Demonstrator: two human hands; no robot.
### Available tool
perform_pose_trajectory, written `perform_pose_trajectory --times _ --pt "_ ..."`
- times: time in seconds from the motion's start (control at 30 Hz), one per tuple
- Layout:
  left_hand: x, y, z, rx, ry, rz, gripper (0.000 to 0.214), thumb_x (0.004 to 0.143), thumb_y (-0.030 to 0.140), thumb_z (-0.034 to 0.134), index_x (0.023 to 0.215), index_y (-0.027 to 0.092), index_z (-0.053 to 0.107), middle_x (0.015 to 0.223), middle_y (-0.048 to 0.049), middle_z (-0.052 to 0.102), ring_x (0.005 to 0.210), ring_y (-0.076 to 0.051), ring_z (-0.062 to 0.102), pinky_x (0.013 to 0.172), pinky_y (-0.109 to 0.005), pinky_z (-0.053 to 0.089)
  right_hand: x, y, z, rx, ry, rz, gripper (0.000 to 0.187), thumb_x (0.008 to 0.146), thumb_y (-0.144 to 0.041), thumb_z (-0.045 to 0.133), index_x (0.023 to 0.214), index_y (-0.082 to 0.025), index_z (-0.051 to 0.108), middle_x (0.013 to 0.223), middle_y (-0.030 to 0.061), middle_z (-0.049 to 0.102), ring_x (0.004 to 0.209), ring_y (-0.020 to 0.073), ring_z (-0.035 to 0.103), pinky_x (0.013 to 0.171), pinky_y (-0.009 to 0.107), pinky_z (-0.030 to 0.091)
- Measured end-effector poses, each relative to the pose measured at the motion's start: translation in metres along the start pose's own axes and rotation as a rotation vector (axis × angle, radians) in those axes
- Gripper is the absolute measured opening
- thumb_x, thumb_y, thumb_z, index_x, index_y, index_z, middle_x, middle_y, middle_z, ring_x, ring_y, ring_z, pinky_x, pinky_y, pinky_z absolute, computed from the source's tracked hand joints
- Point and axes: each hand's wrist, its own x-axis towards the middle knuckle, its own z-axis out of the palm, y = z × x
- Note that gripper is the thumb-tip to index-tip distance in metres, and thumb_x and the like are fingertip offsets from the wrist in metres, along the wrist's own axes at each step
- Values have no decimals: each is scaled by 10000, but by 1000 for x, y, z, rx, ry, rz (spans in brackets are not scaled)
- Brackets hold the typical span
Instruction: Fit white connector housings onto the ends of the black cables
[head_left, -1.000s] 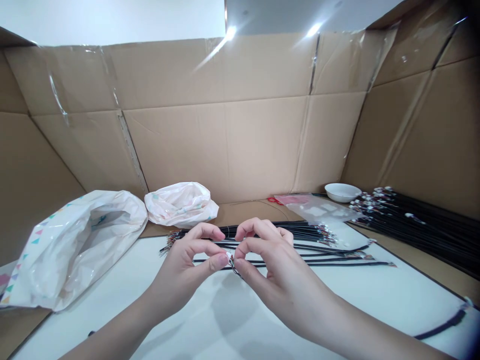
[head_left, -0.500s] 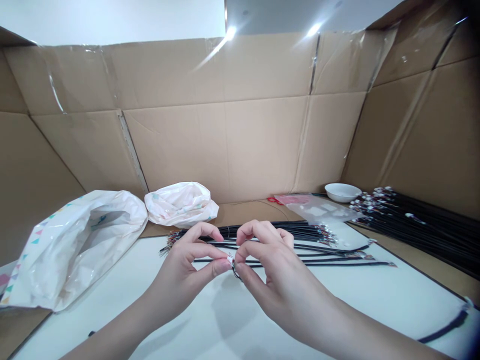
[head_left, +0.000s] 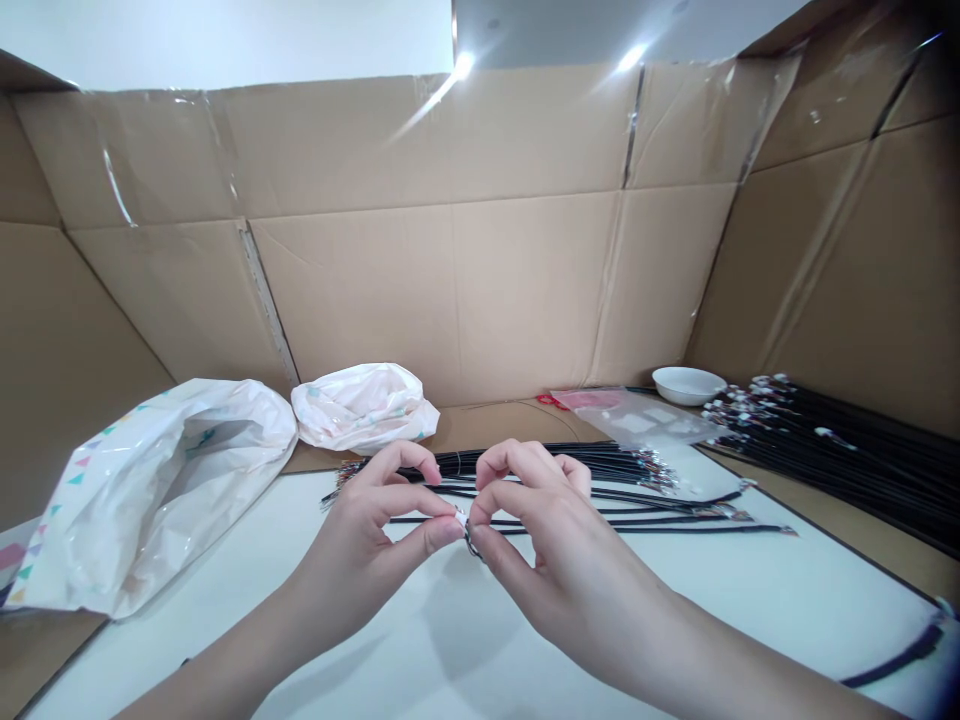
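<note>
Smooth black plastic cables (head_left: 607, 458), matt cardboard (head_left: 480, 300)

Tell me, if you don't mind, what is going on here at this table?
A person's left hand and right hand are pinching a small white cable connector between their fingertips, above a white sheet. Thin black cables lie side by side on that sheet. A larger bundle of black cables with white connector ends lies on brown cardboard to the right, near a white bowl and a clear plastic bag.
</note>
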Motion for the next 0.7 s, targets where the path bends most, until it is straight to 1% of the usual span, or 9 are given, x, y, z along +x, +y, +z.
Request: perform_pose_trajectory --times 0.2,0.3,0.43,0.53,0.7 --pt "3 2 -2 -79 -2 -127 148 822 358 613 732 315 722 905 -6 521 896 -135 527 699 -199 469 1 -1 -3 -3 13 -2 156 902 -142 438 778 -194 516 957 33 515 911 186 477 792 392 309" --pt "3 1 -2 -79 -6 -133 147 819 359 617 730 310 722 905 -6 521 906 -138 524 744 -219 462 1 -1 -2 25 19 -12 152 909 -131 424 792 -192 500 970 35 510 944 185 476 810 394 307" --pt "1 1 -2 -57 -4 -114 141 823 338 615 734 305 720 901 -5 526 898 -138 535 742 -226 463 1 0 1 31 23 -32 158 904 -97 399 790 -180 469 953 34 496 936 177 467 806 396 302" --pt "0 2 -1 -2 21 -54 129 827 294 615 747 288 717 894 -5 535 884 -129 554 748 -221 471 1 1 2 0 47 -44 165 902 -98 395 784 -177 480 954 36 495 930 183 459 785 395 297" --pt "-2 5 3 154 98 163 140 827 169 602 743 213 705 875 -32 534 858 -130 580 699 -205 497 -1 1 2 -36 34 -53 177 890 -90 398 779 -172 509 969 51 494 947 190 455 783 386 299"
